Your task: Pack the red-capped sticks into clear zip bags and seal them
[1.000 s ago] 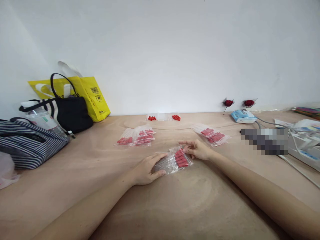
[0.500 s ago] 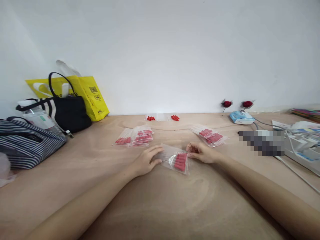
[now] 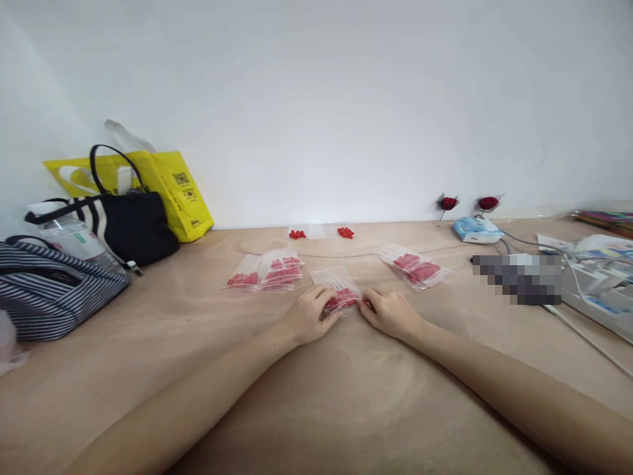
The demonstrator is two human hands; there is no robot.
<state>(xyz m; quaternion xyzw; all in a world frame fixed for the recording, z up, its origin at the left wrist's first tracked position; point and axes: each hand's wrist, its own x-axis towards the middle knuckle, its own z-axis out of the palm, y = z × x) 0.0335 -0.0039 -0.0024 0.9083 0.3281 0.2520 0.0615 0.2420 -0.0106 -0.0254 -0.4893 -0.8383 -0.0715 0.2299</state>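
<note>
A clear plastic zip bag [image 3: 341, 298] holding thin pale sticks with red ends lies on the table in front of me, its red-filled end toward me. My left hand [image 3: 311, 316] is closed at the bag's near left corner. At the near right corner, my right hand [image 3: 390, 313] pinches the edge. Beyond my left hand lies a pile of similar bags [image 3: 279, 270]. Two overlapping bags [image 3: 418, 269] are off to the right. Against the wall rests a clear bag [image 3: 321, 231] with two groups of small red pieces.
At left stand a striped bag [image 3: 64, 287], a black handbag [image 3: 143, 224] and a yellow bag [image 3: 185, 204]. A blue-white packet [image 3: 477, 230], two red flowers [image 3: 488, 203], a power strip [image 3: 601, 290] and cables occupy the right. All rest on a wooden table [image 3: 316, 396].
The bag in my hands has turned, its red end swinging from the right to face me. My left hand has moved right, and my hands are closer together.
</note>
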